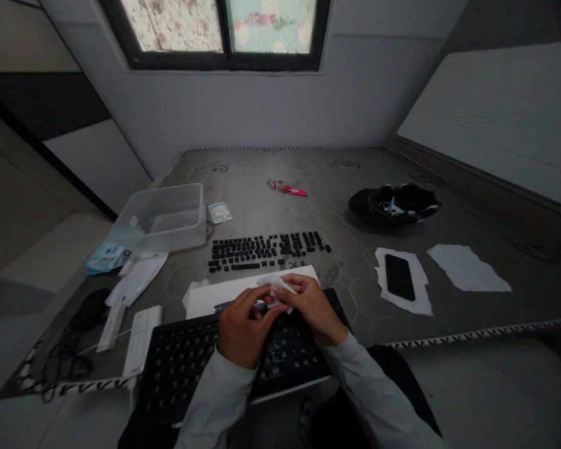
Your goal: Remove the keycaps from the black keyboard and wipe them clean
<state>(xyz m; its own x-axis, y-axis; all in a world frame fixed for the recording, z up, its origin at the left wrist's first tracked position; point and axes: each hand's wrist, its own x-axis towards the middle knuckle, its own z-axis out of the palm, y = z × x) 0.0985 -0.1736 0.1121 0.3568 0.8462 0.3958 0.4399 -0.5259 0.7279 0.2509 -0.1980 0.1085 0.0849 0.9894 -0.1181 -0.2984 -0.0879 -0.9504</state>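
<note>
My left hand (pixel 245 324) and my right hand (pixel 311 308) meet above a black keyboard base (pixel 290 355) that has its keycaps off. Between their fingertips is a crumpled white tissue (pixel 275 284), and the fingers of both hands are closed on it. A slim greyish object (pixel 222 307) shows beside my left hand; whether the hand grips it I cannot tell. Just beyond my hands lies a white flat sheet or box (pixel 206 301). Farther off, loose black keycaps (pixel 262 247) are laid out in keyboard rows on the patterned grey cloth.
At left stand a clear plastic bin (pixel 182 237), a white power strip (pixel 141 340) and a dark cable (pixel 68 362). A phone (pixel 399 277) lies on white paper at right, near another paper (pixel 467 268) and a black cap (pixel 393 206). A red packet (pixel 290 189) lies farther back.
</note>
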